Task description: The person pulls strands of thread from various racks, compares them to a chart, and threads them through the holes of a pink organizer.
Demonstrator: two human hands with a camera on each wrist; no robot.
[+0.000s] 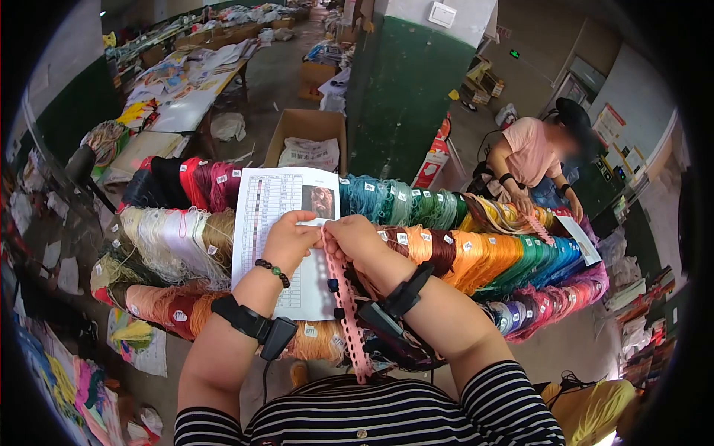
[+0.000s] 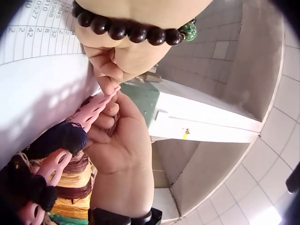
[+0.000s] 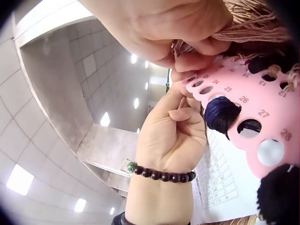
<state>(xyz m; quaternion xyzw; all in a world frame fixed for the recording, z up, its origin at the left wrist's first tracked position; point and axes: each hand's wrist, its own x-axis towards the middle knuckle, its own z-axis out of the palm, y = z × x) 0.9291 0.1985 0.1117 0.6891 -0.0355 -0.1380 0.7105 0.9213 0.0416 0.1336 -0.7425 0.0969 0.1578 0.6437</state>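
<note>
A pink thread holder strip [image 1: 343, 305] with numbered holes hangs down between the hands in the head view. Dark blue and black floss is looped through some holes [image 3: 222, 114]. My left hand [image 1: 288, 239] pinches the strip's top end between thumb and fingers. Close against it, my right hand [image 1: 358, 236] has its fingers curled round dusty-brown embroidery thread [image 3: 255, 26], at the same end of the strip. The strands trail out of the right fist in the right wrist view. Behind the hands lies a printed chart sheet [image 1: 256, 223] with columns of numbers and a small picture.
Rows of labelled thread hanks [image 1: 476, 256] in many colours surround the sheet. Another person [image 1: 532, 152] works at the rack's right end with a similar pink strip [image 1: 538, 229]. An open cardboard box [image 1: 306, 123] stands beyond, beside a green pillar [image 1: 405, 97].
</note>
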